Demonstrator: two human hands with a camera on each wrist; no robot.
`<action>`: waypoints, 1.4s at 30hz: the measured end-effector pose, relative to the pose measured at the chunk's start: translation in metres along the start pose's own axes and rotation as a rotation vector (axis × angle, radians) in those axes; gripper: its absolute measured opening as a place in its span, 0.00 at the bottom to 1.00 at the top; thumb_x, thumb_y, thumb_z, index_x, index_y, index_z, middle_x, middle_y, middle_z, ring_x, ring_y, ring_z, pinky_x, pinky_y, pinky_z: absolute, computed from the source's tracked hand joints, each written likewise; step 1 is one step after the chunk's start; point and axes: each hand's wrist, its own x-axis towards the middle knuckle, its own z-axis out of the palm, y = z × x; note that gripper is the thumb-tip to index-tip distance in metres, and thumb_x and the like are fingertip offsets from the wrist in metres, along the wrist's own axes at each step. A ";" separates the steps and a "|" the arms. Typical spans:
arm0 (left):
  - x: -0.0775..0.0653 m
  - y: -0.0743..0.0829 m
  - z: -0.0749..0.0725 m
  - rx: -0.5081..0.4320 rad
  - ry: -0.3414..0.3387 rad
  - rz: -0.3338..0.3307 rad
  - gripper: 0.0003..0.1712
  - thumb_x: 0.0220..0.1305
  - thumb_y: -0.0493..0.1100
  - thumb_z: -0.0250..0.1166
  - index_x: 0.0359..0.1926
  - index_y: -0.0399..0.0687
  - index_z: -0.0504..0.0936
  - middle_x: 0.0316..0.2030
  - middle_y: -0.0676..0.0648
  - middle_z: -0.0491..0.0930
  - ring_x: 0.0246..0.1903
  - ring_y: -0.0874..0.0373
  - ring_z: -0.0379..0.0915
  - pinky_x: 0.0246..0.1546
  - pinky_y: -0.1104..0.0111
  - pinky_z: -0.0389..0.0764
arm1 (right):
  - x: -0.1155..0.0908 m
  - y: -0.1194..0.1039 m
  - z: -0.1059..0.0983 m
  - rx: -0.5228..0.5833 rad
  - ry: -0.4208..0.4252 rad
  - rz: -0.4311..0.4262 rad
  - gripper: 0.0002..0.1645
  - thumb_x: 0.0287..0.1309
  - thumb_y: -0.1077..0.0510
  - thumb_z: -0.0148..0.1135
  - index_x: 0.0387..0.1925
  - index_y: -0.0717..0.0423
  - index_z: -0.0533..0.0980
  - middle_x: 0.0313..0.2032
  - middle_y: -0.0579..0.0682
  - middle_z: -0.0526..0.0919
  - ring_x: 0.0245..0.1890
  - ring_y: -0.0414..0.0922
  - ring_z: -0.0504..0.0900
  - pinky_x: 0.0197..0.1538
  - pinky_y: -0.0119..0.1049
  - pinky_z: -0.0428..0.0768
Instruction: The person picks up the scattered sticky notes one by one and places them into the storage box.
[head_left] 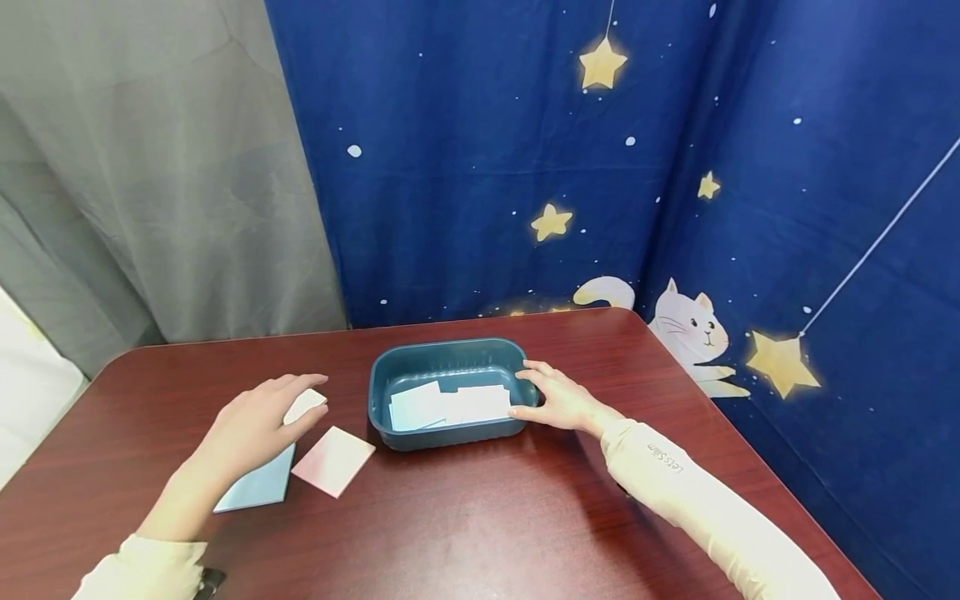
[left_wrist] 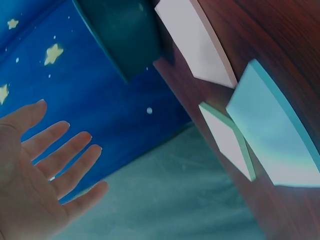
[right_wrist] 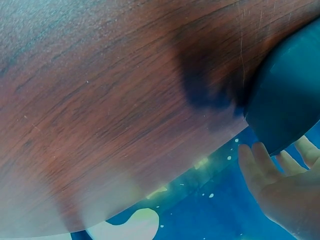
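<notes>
My left hand (head_left: 258,421), fingers spread and slightly bent, hovers over the left part of the table with nothing in its grasp. Below it is a small white square with a green edge (left_wrist: 227,142), like a note pad. Close by lie a larger light blue square pad (head_left: 258,483), partly hidden by the hand, and a pale pink square pad (head_left: 333,461). My right hand (head_left: 562,402) rests at the right end of a dark teal bin (head_left: 450,437), thumb and fingers spread along its rim. Several whitish and pale blue pads (head_left: 450,406) lie inside the bin.
The reddish-brown wooden table (head_left: 465,533) has its back edge just behind the bin. A grey curtain (head_left: 187,167) and a blue star-patterned curtain (head_left: 480,167) hang behind it; the blue one continues along the right side.
</notes>
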 end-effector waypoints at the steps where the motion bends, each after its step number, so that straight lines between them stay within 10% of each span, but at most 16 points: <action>1: -0.003 -0.002 -0.002 0.003 0.000 -0.009 0.24 0.59 0.53 0.56 0.52 0.44 0.72 0.45 0.41 0.75 0.45 0.44 0.69 0.38 0.48 0.69 | 0.000 0.000 0.000 -0.001 -0.001 0.001 0.44 0.43 0.32 0.58 0.58 0.54 0.66 0.62 0.52 0.58 0.58 0.51 0.60 0.53 0.51 0.64; 21: -0.060 -0.055 -0.002 0.005 -0.082 -0.204 0.31 0.57 0.62 0.54 0.52 0.43 0.70 0.46 0.37 0.72 0.44 0.40 0.68 0.29 0.46 0.68 | 0.000 0.000 0.001 0.005 -0.007 0.010 0.44 0.43 0.32 0.58 0.58 0.53 0.66 0.62 0.51 0.58 0.59 0.51 0.59 0.52 0.52 0.64; 35: -0.060 -0.072 0.024 -0.032 -0.185 -0.169 0.33 0.50 0.58 0.63 0.49 0.37 0.72 0.36 0.42 0.75 0.32 0.50 0.72 0.27 0.52 0.71 | -0.001 -0.001 0.003 0.009 0.022 -0.022 0.45 0.44 0.31 0.57 0.56 0.57 0.67 0.61 0.54 0.59 0.57 0.52 0.61 0.51 0.53 0.64; 42: -0.057 -0.076 0.038 -0.031 -0.192 -0.142 0.38 0.44 0.58 0.66 0.48 0.32 0.72 0.43 0.33 0.71 0.42 0.38 0.69 0.32 0.47 0.70 | -0.001 0.001 0.004 0.017 0.025 -0.014 0.45 0.44 0.32 0.57 0.57 0.57 0.66 0.61 0.54 0.59 0.58 0.52 0.60 0.53 0.53 0.63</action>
